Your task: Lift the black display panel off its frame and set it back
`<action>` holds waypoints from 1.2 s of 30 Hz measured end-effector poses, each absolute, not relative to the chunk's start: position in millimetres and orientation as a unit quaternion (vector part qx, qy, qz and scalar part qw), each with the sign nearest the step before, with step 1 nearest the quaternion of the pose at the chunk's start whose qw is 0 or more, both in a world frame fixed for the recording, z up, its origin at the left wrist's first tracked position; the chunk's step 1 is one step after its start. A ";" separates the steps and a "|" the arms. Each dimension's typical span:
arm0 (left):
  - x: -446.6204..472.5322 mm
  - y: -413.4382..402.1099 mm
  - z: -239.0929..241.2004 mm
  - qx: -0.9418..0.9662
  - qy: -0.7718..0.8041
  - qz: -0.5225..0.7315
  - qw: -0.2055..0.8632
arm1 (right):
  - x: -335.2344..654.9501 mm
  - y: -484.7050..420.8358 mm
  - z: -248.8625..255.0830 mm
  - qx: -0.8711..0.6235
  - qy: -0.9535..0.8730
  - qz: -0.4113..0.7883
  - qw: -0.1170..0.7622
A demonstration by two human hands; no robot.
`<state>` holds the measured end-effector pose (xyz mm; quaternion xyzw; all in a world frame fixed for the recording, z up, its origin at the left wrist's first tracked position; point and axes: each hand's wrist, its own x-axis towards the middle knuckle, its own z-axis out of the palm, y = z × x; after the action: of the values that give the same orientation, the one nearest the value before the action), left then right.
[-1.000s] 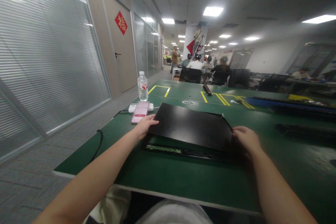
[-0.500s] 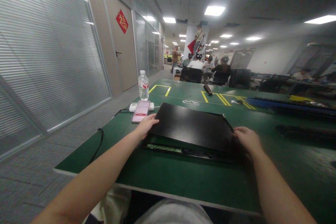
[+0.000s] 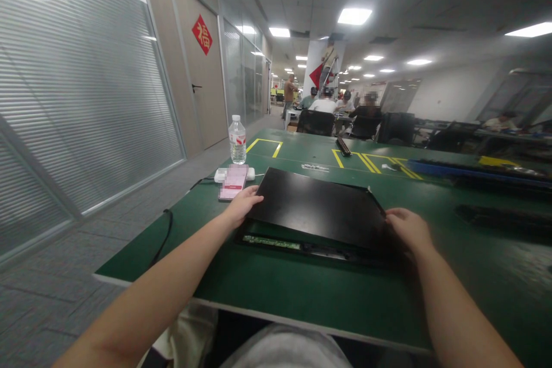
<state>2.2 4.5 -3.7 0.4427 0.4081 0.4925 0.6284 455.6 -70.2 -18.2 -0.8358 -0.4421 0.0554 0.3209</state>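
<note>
A flat black screen panel [image 3: 317,204] is held tilted over the table, its near edge raised. My left hand [image 3: 245,206] grips its left edge, thumb on top and the other fingers mostly hidden beneath. At the right edge my right hand [image 3: 409,230] is closed on the panel, pinching near the far right side. Under the panel's near edge lies a black frame [image 3: 330,252], partly covered by it. A green circuit board strip [image 3: 271,241] shows in the frame's left part.
The green table [image 3: 302,293] carries a phone [image 3: 233,184], a white power strip [image 3: 251,173], a water bottle [image 3: 237,141] and a dark bar-shaped part [image 3: 344,147]. A blue tray [image 3: 466,171] stands at right. A black cable [image 3: 164,236] hangs at the left edge. Several people sit beyond.
The view has shifted very slightly. Both hands keep their grip on the screen panel, and nothing else has visibly moved.
</note>
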 end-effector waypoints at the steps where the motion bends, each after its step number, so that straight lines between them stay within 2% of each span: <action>1: 2.6 3.7 -3.1 0.443 0.410 0.491 0.628 | 455.3 -70.4 -17.9 -0.835 -0.443 0.055 0.322; 36: 2.0 5.5 -7.2 0.448 0.406 0.499 0.621 | 452.9 -70.6 -16.6 -0.830 -0.448 0.050 0.329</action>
<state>2.0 5.5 -7.2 0.4482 0.4062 0.4988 0.6208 452.9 -70.6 -16.6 -0.8298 -0.4483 0.0504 0.3286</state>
